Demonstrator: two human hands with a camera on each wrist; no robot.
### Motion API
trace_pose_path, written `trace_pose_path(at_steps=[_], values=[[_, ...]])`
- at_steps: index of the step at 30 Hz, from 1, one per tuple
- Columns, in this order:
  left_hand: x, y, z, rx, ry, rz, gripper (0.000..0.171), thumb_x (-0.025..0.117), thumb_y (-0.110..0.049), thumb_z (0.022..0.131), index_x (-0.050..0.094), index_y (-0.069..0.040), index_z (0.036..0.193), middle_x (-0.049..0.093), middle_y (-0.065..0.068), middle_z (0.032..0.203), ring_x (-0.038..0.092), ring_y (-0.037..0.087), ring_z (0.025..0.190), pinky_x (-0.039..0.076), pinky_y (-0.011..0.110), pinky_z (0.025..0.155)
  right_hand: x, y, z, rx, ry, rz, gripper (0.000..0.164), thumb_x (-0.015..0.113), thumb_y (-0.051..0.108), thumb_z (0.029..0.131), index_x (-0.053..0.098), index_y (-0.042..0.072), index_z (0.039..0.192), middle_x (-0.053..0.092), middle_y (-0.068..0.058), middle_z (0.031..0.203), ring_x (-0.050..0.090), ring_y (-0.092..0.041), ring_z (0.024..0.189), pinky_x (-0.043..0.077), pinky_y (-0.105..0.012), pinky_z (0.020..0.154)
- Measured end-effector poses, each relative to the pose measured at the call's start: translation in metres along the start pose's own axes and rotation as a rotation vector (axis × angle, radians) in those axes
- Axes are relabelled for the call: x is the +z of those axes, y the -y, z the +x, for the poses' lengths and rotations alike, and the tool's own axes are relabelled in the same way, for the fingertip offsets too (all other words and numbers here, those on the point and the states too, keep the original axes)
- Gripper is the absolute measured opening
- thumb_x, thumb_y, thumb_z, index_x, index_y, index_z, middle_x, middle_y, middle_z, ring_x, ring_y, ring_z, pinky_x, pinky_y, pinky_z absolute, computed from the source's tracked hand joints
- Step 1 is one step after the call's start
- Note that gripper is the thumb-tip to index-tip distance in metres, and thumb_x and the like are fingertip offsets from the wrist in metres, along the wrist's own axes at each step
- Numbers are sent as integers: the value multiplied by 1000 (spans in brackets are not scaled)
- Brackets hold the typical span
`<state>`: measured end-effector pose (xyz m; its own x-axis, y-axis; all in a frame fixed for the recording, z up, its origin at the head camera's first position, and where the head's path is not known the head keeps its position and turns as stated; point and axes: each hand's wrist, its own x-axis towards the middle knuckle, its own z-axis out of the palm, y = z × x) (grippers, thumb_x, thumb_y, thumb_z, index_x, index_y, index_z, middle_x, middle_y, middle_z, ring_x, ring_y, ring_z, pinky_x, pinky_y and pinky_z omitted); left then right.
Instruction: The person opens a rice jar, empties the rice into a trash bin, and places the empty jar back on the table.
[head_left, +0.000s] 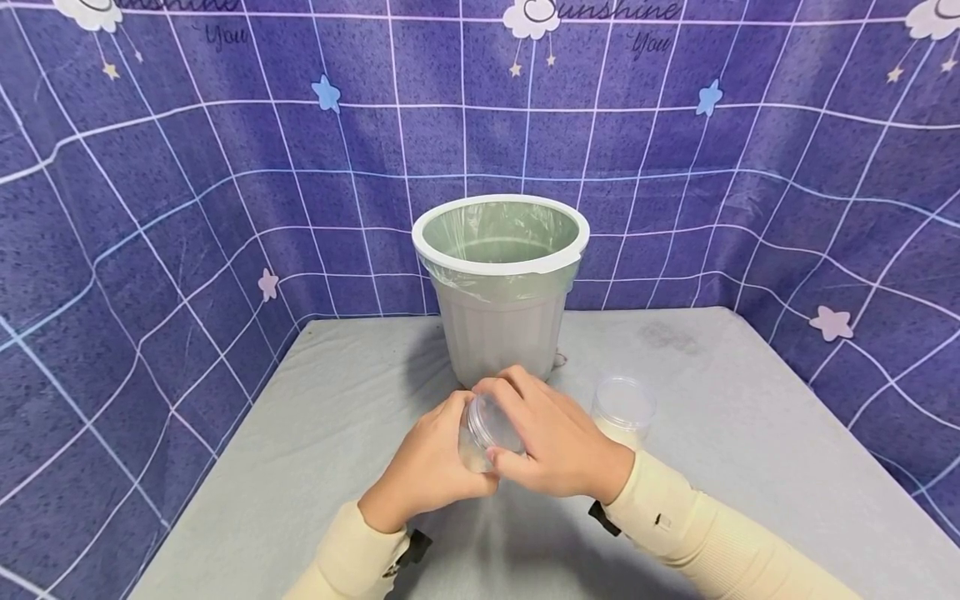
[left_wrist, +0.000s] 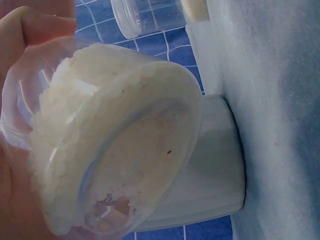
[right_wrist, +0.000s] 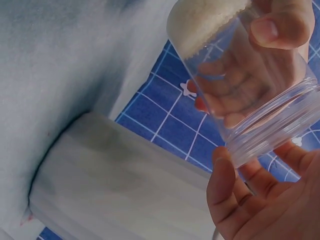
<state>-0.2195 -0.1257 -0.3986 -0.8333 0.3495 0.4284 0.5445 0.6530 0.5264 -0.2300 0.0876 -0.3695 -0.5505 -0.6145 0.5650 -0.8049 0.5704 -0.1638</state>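
My left hand (head_left: 423,467) grips a clear plastic jar (right_wrist: 210,30), tilted over the table in front of a bin. Pale, rice-like grains (left_wrist: 100,95) lie against the jar's bottom, and its upper part is clear. With thumb and fingers, my right hand (head_left: 562,442) holds the clear ridged lid (head_left: 504,425) at the jar's mouth. Whether the lid is loose or screwed tight cannot be told. Just beyond the right wrist stands a second clear jar (head_left: 624,404), upright, with pale contents low in it.
A grey bin (head_left: 498,333) with a white rim and a clear liner stands at the table's back, beyond both hands. The table (head_left: 285,467) has a light grey cloth. Purple gridded curtain (head_left: 360,217) surrounds its back and sides.
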Motion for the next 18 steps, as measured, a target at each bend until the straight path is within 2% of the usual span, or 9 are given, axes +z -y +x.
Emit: trace_pose_path(at_steps=[5, 11, 14, 18], values=[[0, 0, -1, 17, -18, 43, 81, 87, -37, 58, 56, -17, 130, 63, -13, 112, 61, 6, 92, 53, 27, 79, 1, -1, 0, -6, 2, -7, 66, 65, 40, 75, 53, 23, 138, 57, 5, 122, 56, -8, 96, 53, -31, 75], [2, -2, -1, 59, -87, 166, 85, 86, -39, 55, 57, -11, 129, 65, -5, 112, 61, 11, 97, 53, 38, 87, 2, 0, -1, 66, 2, -14, 81, 68, 51, 83, 40, 23, 154, 58, 4, 127, 60, -11, 99, 55, -35, 74], [3, -3, -2, 70, -112, 221, 86, 86, -38, 53, 57, -9, 128, 65, -3, 109, 60, 12, 96, 51, 39, 87, 4, 1, -1, 120, -3, -19, 81, 64, 61, 89, 38, 23, 156, 59, 2, 125, 60, -11, 93, 54, -34, 72], [6, -5, -3, 110, -166, 297, 84, 85, -36, 51, 58, -9, 126, 65, -3, 107, 59, 14, 91, 47, 34, 79, 6, 3, -1, 184, 5, -19, 74, 56, 72, 93, 46, 22, 147, 60, 1, 120, 59, -11, 82, 53, -32, 69]])
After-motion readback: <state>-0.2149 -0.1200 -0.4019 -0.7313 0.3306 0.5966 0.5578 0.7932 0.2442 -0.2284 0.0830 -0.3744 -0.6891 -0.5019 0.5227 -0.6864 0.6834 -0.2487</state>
